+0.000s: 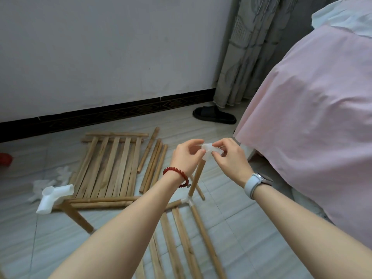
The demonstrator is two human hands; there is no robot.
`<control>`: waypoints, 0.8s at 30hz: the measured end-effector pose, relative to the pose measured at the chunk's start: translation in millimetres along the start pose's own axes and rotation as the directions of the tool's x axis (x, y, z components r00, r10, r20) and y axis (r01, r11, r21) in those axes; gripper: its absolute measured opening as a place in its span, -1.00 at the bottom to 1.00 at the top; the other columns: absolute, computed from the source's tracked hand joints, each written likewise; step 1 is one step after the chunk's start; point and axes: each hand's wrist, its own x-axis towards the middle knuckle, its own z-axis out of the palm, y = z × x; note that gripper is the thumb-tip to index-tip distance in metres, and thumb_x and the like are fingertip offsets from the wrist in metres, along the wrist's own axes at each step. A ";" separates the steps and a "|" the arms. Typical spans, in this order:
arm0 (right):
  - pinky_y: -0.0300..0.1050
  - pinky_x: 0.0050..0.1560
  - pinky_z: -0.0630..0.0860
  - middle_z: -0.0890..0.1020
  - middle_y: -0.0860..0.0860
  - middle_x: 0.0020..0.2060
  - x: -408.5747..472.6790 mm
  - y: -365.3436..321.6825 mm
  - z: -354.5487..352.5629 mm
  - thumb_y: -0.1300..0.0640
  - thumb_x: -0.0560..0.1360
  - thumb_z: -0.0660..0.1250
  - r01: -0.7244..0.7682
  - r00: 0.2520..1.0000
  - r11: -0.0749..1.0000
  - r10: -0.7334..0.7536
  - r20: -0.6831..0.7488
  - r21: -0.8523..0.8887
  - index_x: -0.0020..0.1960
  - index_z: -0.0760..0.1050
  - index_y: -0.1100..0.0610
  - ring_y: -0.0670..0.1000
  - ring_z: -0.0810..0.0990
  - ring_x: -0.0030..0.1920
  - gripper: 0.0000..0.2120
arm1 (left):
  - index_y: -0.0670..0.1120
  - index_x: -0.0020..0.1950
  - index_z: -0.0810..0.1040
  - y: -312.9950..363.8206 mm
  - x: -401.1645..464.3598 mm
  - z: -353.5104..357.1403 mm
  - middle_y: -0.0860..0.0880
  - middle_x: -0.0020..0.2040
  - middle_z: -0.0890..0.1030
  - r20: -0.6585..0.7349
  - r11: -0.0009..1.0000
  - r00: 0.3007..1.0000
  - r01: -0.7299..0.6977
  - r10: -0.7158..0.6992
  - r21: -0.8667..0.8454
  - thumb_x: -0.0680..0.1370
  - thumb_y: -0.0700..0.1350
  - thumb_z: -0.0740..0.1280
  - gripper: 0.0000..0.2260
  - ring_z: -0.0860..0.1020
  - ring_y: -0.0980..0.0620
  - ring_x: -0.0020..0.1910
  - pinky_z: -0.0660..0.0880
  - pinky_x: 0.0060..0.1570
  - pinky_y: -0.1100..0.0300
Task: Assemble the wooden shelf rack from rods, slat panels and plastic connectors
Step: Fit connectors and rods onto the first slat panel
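Note:
A white plastic connector [208, 150] sits on top of an upright wooden rod [196, 179]. My left hand [186, 156] and my right hand [229, 156] both pinch this connector from either side. The rod's foot sits in another white connector [187, 201] of the partly built frame, whose slats [181, 242] run toward me on the floor. A second upright rod [77, 217] at the left carries a large white connector [53, 196]. A loose slat panel [112, 166] lies flat on the tiles, with several loose rods [154, 164] beside it.
A bed with a pink sheet [314, 121] fills the right side. A black slipper [214, 115] lies by the grey curtain [247, 49]. White gloves [47, 182] lie on the tiles at the left, and a red object [5, 159] sits at the left edge. The wall stands behind.

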 end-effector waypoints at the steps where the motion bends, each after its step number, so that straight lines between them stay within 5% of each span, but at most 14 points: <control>1: -0.31 -0.06 0.34 0.47 -0.01 -0.03 0.3 1.2 -2.4 0.24 0.53 0.27 -0.023 0.999 1.000 0.024 0.043 -0.006 0.20 0.45 0.18 -0.04 0.46 -0.03 -0.75 | -0.11 0.26 0.49 0.9 0.8 -0.5 -0.03 0.06 0.61 0.002 0.999 1.000 0.008 -0.008 -0.033 0.55 -0.24 0.27 -0.72 0.54 0.13 0.03 0.42 -0.07 0.47; 4: -0.17 0.01 0.44 0.51 0.02 -0.01 -0.1 4.0 -4.4 0.20 0.55 0.25 -0.126 0.986 0.988 0.115 0.121 0.084 0.37 0.34 0.07 0.01 0.54 0.02 -0.61 | -0.12 0.29 0.45 2.6 -0.9 -0.8 -0.02 0.11 0.59 0.049 0.998 0.999 0.022 -0.019 -0.059 0.54 -0.31 0.22 -0.67 0.54 0.11 0.07 0.46 0.00 0.45; 7: -0.08 0.10 0.53 0.54 0.06 0.05 -0.8 0.8 -1.6 0.24 0.55 0.24 -0.197 0.980 0.925 0.177 0.090 0.324 0.24 0.43 0.08 0.06 0.60 0.03 -0.73 | -0.10 0.29 0.46 0.4 -2.9 -0.6 -0.02 0.17 0.55 0.066 0.998 0.996 0.051 -0.054 0.037 0.55 -0.20 0.28 -0.69 0.52 0.06 0.12 0.46 0.17 0.17; 10: -0.07 0.06 0.57 0.52 0.06 0.05 -1.2 -3.6 0.7 0.25 0.55 0.24 -0.172 0.985 0.908 0.151 0.085 0.383 0.19 0.41 0.03 0.08 0.63 -0.01 -0.75 | -0.13 0.24 0.50 -2.1 -5.2 -2.9 -0.04 0.02 0.61 0.050 0.994 0.993 0.103 -0.104 0.022 0.55 -0.13 0.30 -0.72 0.58 0.05 -0.02 0.49 0.05 0.18; 15: -0.41 -0.11 0.46 0.50 -0.01 0.11 -4.9 -9.0 -0.9 0.23 0.53 0.27 -0.130 0.983 0.941 0.081 0.164 0.313 0.27 0.43 0.02 -0.07 0.55 0.02 -0.67 | -0.13 0.15 0.54 -2.6 -5.5 -9.3 0.02 -0.13 0.58 -0.018 0.997 0.997 0.078 -0.079 -0.012 0.52 -0.19 0.33 -0.79 0.54 0.17 -0.17 0.47 -0.15 0.38; 20: -0.26 -0.16 0.50 0.58 0.04 -0.02 -0.5 -13.2 -6.6 0.16 0.58 0.22 -0.224 0.971 0.859 0.159 0.177 0.460 0.09 0.48 0.06 -0.04 0.55 -0.09 -0.88 | -0.08 0.03 0.58 -5.5 -5.1 -13.4 0.06 -0.11 0.58 -0.093 1.000 0.995 -0.026 0.027 0.015 0.46 -0.21 0.40 -0.84 0.56 0.15 -0.10 0.47 -0.12 0.44; 24: -0.22 -0.10 0.54 0.52 0.08 0.04 6.4 -14.8 -12.7 0.26 0.55 0.24 -0.317 0.936 0.819 0.188 0.297 0.478 0.26 0.37 0.03 0.00 0.57 -0.03 -0.69 | -0.05 -0.06 0.54 -4.9 -6.8 -9.7 0.14 -0.13 0.56 -0.104 0.996 0.991 -0.087 0.087 -0.001 0.44 -0.31 0.38 -0.82 0.54 0.22 -0.13 0.46 -0.15 0.48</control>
